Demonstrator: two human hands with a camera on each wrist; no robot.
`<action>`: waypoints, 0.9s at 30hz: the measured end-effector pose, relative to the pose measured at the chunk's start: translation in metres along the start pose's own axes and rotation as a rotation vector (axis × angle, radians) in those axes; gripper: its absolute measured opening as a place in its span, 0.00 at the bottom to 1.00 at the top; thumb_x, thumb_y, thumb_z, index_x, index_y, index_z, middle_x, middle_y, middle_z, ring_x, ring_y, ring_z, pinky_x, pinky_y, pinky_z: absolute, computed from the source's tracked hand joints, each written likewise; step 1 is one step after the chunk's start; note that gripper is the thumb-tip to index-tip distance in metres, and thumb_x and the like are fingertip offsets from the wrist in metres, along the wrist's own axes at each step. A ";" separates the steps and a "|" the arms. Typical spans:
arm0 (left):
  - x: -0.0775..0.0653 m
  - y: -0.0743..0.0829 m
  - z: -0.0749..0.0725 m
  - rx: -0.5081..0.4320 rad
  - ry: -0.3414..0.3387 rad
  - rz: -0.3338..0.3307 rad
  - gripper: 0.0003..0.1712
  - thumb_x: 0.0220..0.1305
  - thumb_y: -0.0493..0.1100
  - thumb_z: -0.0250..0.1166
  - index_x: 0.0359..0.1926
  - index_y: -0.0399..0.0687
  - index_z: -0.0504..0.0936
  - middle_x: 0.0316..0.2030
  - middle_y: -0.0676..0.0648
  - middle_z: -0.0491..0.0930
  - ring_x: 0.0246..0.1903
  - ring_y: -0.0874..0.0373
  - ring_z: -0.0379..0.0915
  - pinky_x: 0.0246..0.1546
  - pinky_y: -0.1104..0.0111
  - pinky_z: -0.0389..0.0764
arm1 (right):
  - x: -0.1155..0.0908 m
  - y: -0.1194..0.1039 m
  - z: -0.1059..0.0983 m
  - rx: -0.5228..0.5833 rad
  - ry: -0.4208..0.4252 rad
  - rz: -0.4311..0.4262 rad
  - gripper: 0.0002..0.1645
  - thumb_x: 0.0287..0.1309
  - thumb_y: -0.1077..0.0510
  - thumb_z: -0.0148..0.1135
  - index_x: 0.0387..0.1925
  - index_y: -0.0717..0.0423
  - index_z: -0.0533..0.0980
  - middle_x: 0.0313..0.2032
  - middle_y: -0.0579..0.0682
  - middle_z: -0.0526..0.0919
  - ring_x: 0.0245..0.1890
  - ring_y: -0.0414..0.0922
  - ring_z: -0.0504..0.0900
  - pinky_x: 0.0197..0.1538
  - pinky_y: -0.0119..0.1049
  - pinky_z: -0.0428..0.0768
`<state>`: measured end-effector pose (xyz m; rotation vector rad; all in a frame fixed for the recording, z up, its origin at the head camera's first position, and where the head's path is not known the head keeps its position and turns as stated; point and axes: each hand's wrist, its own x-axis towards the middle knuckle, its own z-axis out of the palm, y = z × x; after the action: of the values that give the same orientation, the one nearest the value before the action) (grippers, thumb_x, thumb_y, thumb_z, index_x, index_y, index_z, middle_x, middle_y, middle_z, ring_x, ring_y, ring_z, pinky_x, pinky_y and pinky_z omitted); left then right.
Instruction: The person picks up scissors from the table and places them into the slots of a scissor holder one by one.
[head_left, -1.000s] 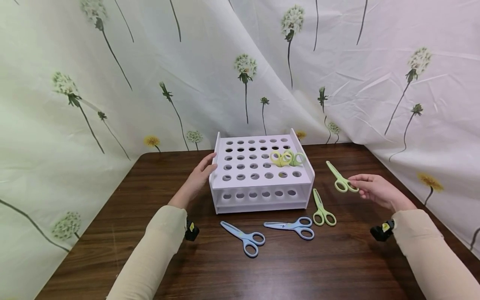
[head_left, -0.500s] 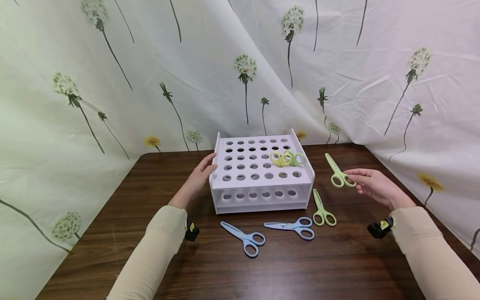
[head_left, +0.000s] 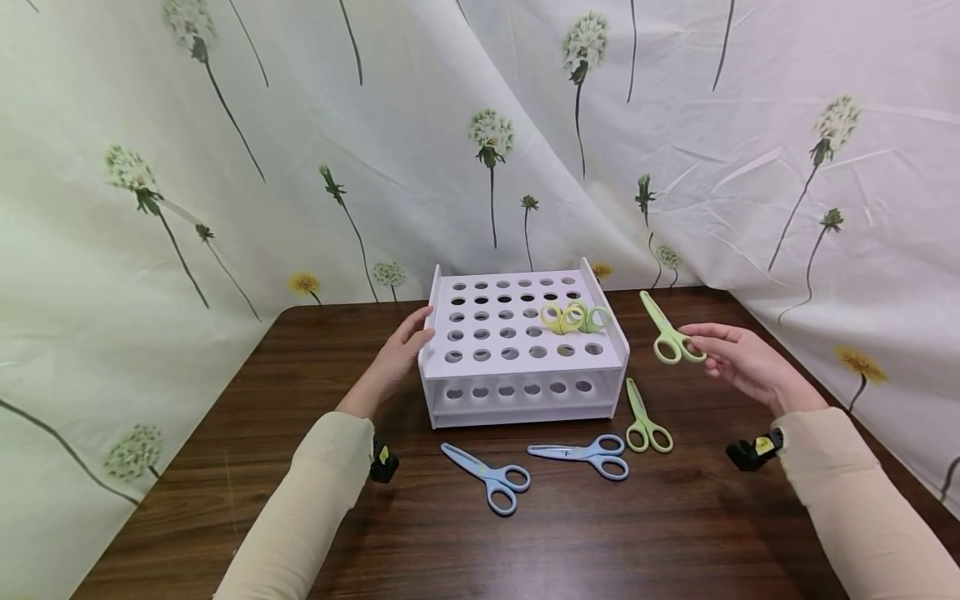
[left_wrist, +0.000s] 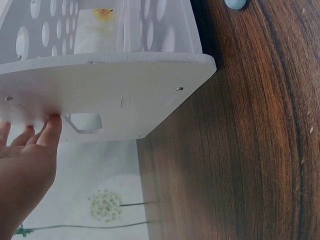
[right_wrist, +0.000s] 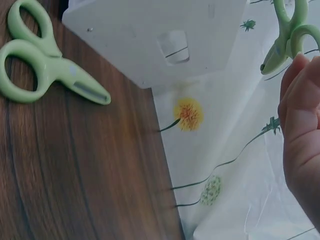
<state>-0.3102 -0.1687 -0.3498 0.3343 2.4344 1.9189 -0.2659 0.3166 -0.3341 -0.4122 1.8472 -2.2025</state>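
Observation:
My right hand (head_left: 738, 358) pinches a pair of light green scissors (head_left: 658, 315) by one handle loop, blades pointing up and away, raised right of a white rack (head_left: 517, 368). The right wrist view shows the held scissors (right_wrist: 284, 39) partly cut off by the frame. My left hand (head_left: 396, 357) touches the rack's left side; in the left wrist view its fingertips rest against the side panel (left_wrist: 150, 85). Yellow scissors (head_left: 564, 326) and green scissors (head_left: 588, 326) stand in rack holes, handles up. Another green pair (head_left: 637, 402) lies flat beside the rack's front right corner.
Two blue scissors, a left pair (head_left: 472, 463) and a right pair (head_left: 568, 452), lie in front of the rack on the dark wooden table (head_left: 420, 550). A dandelion-print cloth (head_left: 420, 183) hangs behind and around the table.
My right hand has lifted the green scissors upward and slightly left, toward the rack's level. My left hand, the rack and the other scissors have stayed put.

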 end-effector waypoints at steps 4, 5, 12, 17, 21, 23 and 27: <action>0.000 0.000 0.000 -0.014 -0.002 -0.006 0.29 0.70 0.45 0.49 0.69 0.48 0.55 0.68 0.39 0.50 0.64 0.47 0.48 0.62 0.54 0.52 | 0.000 -0.003 0.006 0.015 -0.019 -0.023 0.15 0.64 0.67 0.49 0.42 0.53 0.80 0.29 0.48 0.81 0.21 0.36 0.74 0.24 0.26 0.73; 0.000 0.001 0.000 -0.020 -0.003 -0.010 0.29 0.70 0.45 0.49 0.69 0.48 0.55 0.68 0.39 0.50 0.64 0.47 0.48 0.62 0.54 0.52 | 0.000 -0.003 0.007 0.017 -0.022 -0.027 0.15 0.64 0.68 0.49 0.42 0.53 0.80 0.30 0.48 0.81 0.21 0.36 0.74 0.24 0.26 0.73; -0.008 0.017 0.002 -0.053 -0.027 -0.034 0.30 0.70 0.42 0.48 0.69 0.43 0.53 0.68 0.36 0.48 0.64 0.44 0.47 0.62 0.53 0.51 | 0.001 -0.008 0.015 0.048 -0.050 -0.059 0.18 0.64 0.70 0.46 0.42 0.53 0.80 0.30 0.49 0.81 0.20 0.36 0.73 0.23 0.25 0.73; -0.015 0.027 0.004 -0.021 -0.028 -0.030 0.29 0.70 0.41 0.46 0.69 0.41 0.52 0.68 0.36 0.47 0.65 0.44 0.46 0.62 0.53 0.51 | 0.001 -0.011 0.021 0.061 -0.069 -0.082 0.19 0.64 0.71 0.45 0.43 0.53 0.80 0.31 0.49 0.81 0.20 0.35 0.73 0.23 0.25 0.72; -0.011 0.021 0.003 -0.035 -0.024 -0.025 0.29 0.70 0.41 0.48 0.69 0.41 0.53 0.68 0.36 0.47 0.65 0.43 0.45 0.62 0.53 0.50 | 0.002 -0.013 0.024 0.068 -0.074 -0.090 0.19 0.64 0.71 0.45 0.43 0.54 0.80 0.31 0.49 0.82 0.20 0.36 0.73 0.23 0.24 0.72; -0.007 0.015 0.002 -0.041 -0.020 -0.026 0.29 0.70 0.42 0.49 0.69 0.44 0.54 0.68 0.37 0.48 0.65 0.44 0.46 0.62 0.53 0.50 | 0.002 -0.014 0.026 0.071 -0.077 -0.093 0.19 0.64 0.71 0.45 0.43 0.54 0.80 0.31 0.48 0.82 0.21 0.36 0.73 0.23 0.24 0.72; -0.001 0.004 0.000 -0.034 -0.011 -0.018 0.29 0.70 0.45 0.49 0.69 0.47 0.55 0.68 0.39 0.49 0.65 0.46 0.46 0.62 0.54 0.51 | 0.002 -0.015 0.029 0.066 -0.090 -0.098 0.20 0.64 0.72 0.45 0.44 0.54 0.80 0.31 0.48 0.80 0.21 0.36 0.73 0.23 0.24 0.72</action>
<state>-0.3087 -0.1680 -0.3459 0.3207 2.3860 1.9437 -0.2578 0.2920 -0.3142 -0.5910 1.7379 -2.2614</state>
